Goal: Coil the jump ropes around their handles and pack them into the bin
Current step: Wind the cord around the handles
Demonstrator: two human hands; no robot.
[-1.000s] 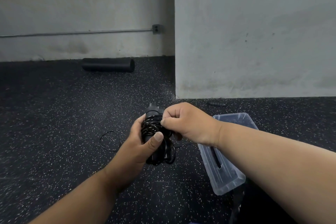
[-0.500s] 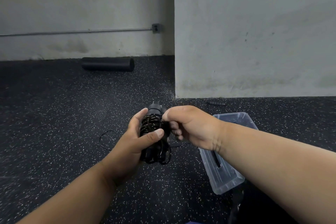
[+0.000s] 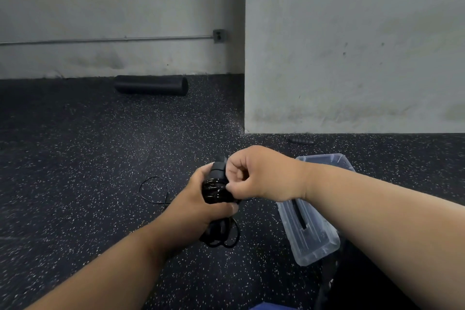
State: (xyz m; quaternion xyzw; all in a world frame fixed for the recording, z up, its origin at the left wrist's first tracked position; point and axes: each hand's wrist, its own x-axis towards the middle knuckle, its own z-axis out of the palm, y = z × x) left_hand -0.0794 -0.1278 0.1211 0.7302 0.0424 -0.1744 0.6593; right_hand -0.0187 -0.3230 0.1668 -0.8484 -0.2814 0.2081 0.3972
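My left hand [image 3: 201, 199] grips the black jump rope handles [image 3: 217, 184], which stand roughly upright with shiny black cord wound round them. My right hand [image 3: 259, 173] is curled into a fist right beside the top of the handles and pinches the cord against the coils. Loose loops of cord [image 3: 221, 236] hang below my left hand. A tail of the cord [image 3: 153, 190] lies in a loop on the floor to the left. The clear plastic bin [image 3: 314, 239] sits on the floor to the right, partly behind my right forearm, with a dark object inside.
A black foam roller [image 3: 151, 85] lies against the far wall. A small dark handle-like object [image 3: 300, 140] lies at the foot of the grey wall [image 3: 352, 45] corner. Speckled black rubber floor [image 3: 75, 158] spreads out to the left.
My right hand has swung round the handles, from in front of the coils to a raised fist beside their top. The left hand and bundle stayed nearly in place.
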